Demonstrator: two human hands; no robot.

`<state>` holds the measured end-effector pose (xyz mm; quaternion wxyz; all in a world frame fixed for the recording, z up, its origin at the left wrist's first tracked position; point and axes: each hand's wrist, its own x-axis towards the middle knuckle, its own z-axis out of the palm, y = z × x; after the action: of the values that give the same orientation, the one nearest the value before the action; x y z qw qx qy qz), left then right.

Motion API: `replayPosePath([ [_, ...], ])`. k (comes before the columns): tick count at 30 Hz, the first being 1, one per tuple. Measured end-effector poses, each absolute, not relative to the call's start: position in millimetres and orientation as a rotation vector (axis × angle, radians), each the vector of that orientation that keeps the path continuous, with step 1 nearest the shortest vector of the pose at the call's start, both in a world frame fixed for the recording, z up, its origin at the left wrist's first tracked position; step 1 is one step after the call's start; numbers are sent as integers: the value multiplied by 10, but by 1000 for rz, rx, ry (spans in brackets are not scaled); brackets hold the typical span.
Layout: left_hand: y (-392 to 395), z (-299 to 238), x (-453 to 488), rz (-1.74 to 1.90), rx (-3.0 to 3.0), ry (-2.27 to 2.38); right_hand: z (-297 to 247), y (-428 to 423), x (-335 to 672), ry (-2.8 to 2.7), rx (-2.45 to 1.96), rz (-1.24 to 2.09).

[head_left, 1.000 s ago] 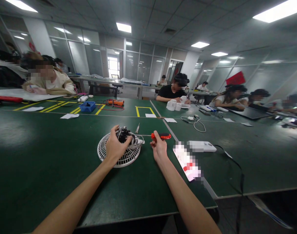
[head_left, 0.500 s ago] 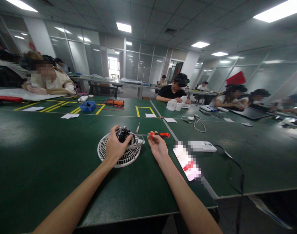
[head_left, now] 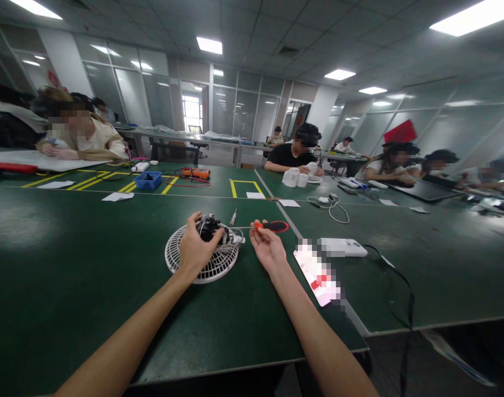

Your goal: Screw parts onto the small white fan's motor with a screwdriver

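Note:
A round white fan grille (head_left: pixel 214 270) lies on the green table, with a black motor assembly (head_left: pixel 210 227) and pale wires on top. My left hand (head_left: pixel 197 245) is wrapped round the motor assembly, thumb on its near right side. In the fingers of my right hand (head_left: pixel 268 246) is a red and black screwdriver (head_left: pixel 275 226), lying level with its shaft pointing left. The shaft reaches to the right side of the motor assembly; its tip is too small to make out. Just beyond, a small slim tool with a pale handle (head_left: pixel 234 216) lies on the table.
A phone (head_left: pixel 314 275) and a white power bank (head_left: pixel 343 247) with a black cable lie to the right. Farther back are a blue bin (head_left: pixel 148 180), an orange tool (head_left: pixel 196 173) and a white cable (head_left: pixel 338 214). Several people sit around the tables.
The screwdriver handle has turned about its length, showing more black now than red. My left hand and the motor assembly stay in place.

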<state>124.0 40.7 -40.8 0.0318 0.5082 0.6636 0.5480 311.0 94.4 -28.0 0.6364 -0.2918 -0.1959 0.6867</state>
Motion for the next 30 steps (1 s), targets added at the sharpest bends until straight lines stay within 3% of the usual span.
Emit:
replayPosePath([
  [8, 414, -417, 1234, 1691, 1574, 2051, -350, 977, 3079, -515, -872, 1544],
  [30, 418, -423, 1230, 1692, 1571, 2043, -307, 998, 3165, -510, -761, 1552],
])
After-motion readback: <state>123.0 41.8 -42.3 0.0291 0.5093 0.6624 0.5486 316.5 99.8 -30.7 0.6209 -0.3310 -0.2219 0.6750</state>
